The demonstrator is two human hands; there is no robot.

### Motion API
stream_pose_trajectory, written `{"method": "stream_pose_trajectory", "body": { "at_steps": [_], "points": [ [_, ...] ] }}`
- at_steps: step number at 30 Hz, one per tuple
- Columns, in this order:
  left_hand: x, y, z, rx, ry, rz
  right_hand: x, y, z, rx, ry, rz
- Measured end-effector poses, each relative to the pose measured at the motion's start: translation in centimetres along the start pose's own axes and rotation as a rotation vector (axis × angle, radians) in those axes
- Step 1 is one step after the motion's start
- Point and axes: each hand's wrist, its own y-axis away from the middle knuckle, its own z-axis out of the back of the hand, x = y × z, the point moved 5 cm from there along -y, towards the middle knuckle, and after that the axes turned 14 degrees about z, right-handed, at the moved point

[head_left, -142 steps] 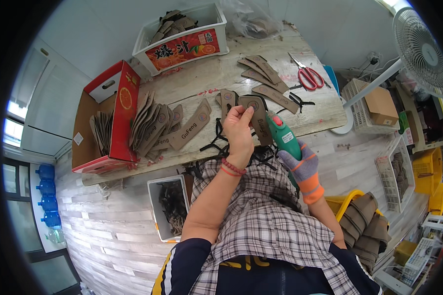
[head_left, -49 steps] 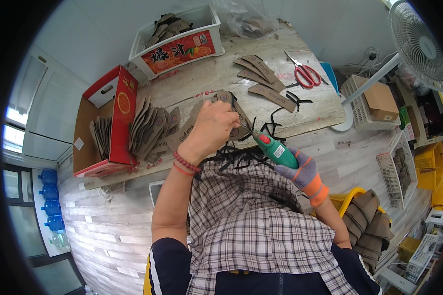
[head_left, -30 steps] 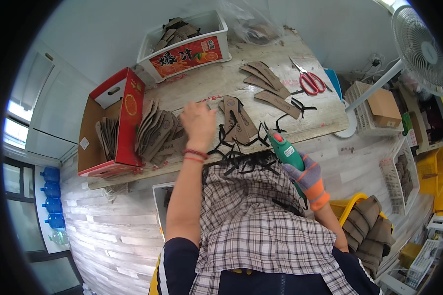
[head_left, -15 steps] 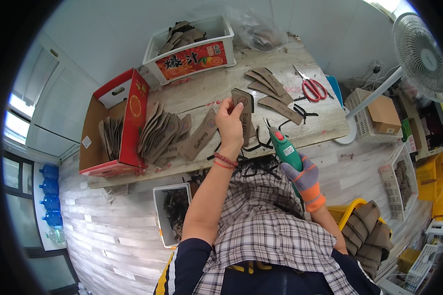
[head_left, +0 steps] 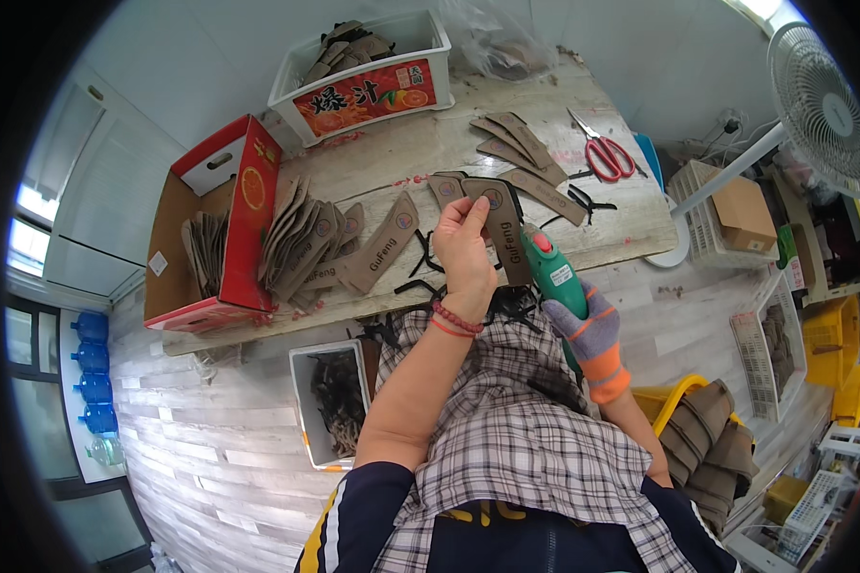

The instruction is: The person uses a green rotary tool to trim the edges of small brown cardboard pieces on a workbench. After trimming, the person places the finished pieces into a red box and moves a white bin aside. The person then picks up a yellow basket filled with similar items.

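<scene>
My left hand point(head_left: 464, 256) is bare and pinches the upper part of a brown, curved, printed piece point(head_left: 506, 234) with a dark edge. It is held near the front edge of the worktable point(head_left: 373, 172). In my right hand point(head_left: 591, 329), gloved in grey and orange, is a green cordless electric cutter point(head_left: 556, 277) with a red button. The cutter's tip lies against or behind the piece's right edge, so the blades are hidden. More such pieces point(head_left: 444, 189) lie just behind my left hand. Others are fanned point(head_left: 521, 143) toward the right, and a loose one point(head_left: 384, 244) rests to the left.
Red-handled scissors point(head_left: 607, 158) lie at the table's right. A red carton point(head_left: 258, 215) and a white bin point(head_left: 440, 43) hold brown pieces. Black scraps fill a white box point(head_left: 299, 406) below the table edge. A fan point(head_left: 822, 110) and yellow basket point(head_left: 655, 401) stand right.
The piece in my left hand has come right, toward the cutter, and the cutter's tip, visible before, is now covered. Other pieces behind my left hand have come into view.
</scene>
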Motion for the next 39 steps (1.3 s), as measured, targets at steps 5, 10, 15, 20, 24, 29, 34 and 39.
{"method": "stream_pose_trajectory", "body": {
  "at_steps": [5, 10, 15, 20, 24, 29, 34, 39],
  "points": [
    [0.9, 0.2, 0.3, 0.002, -0.037, -0.009, -0.8, -0.1, 0.4, -0.027, 0.009, 0.05],
    [1.2, 0.8, 0.5, 0.031, -0.102, -0.009, 0.0, -0.2, 0.5, -0.028, 0.019, 0.033],
    [0.3, 1.9, -0.2, 0.042, -0.182, -0.017, 0.5, -0.3, 0.8, -0.018, 0.017, 0.046],
    [-1.1, 1.5, 0.0, 0.016, -0.337, -0.151, 0.8, -0.3, 1.0, 0.031, 0.04, 0.017],
    [-2.1, 0.6, 0.2, 0.024, -0.416, -0.174, 0.7, -0.1, 1.0, 0.049, 0.011, 0.033],
    [-3.2, 1.1, -0.3, 0.068, -0.619, -0.229, 0.7, -0.1, 1.0, 0.056, -0.001, 0.045],
    [-2.9, 1.7, -0.6, 0.097, -0.677, -0.202, 0.7, -0.1, 1.1, 0.054, -0.012, 0.021],
    [-2.7, 2.2, -0.8, 0.133, -0.768, -0.193, 1.0, -0.4, 1.2, 0.038, -0.009, 0.047]
  ]
}}
